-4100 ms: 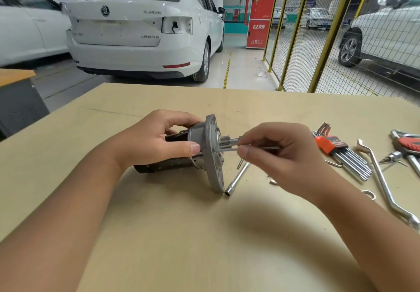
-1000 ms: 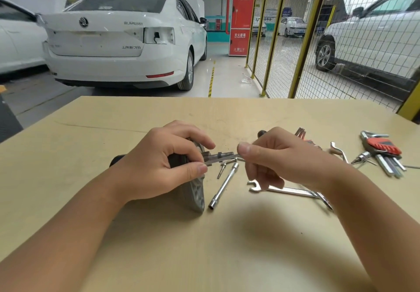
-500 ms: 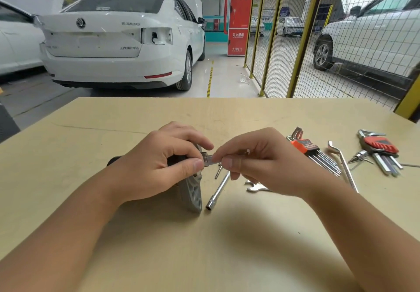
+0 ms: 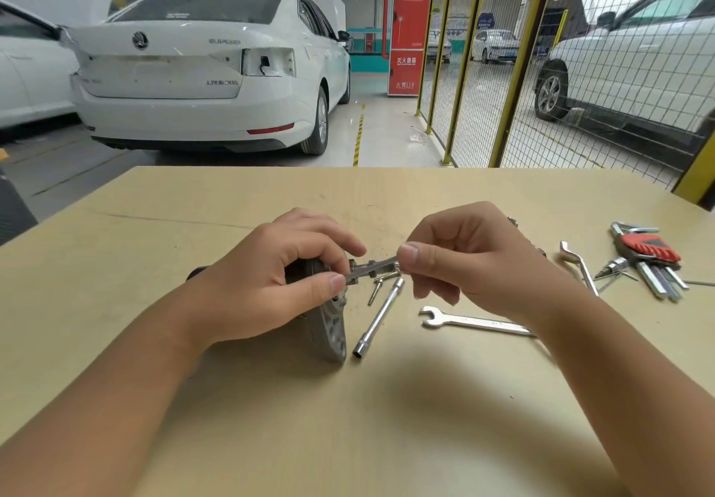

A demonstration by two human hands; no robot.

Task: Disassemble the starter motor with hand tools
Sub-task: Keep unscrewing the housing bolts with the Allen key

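My left hand (image 4: 263, 287) grips starter motor (image 4: 329, 326); right hand (image 4: 476, 264) fingers pinch thin tool (image 4: 373, 266) at the shaft. Risk: pinch slips, tool skids off onto surface (image 4: 348, 419).

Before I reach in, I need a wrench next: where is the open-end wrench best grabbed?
Take the open-end wrench by its flat shank, pinching its long edges from above. It lies flat on the table, jaw end pointing left and free; its far end runs under the right hand, so come from the near side.

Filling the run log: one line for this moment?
left hand: grips starter motor | right hand: pinches thin tool at shaft end | step: disassembly underway
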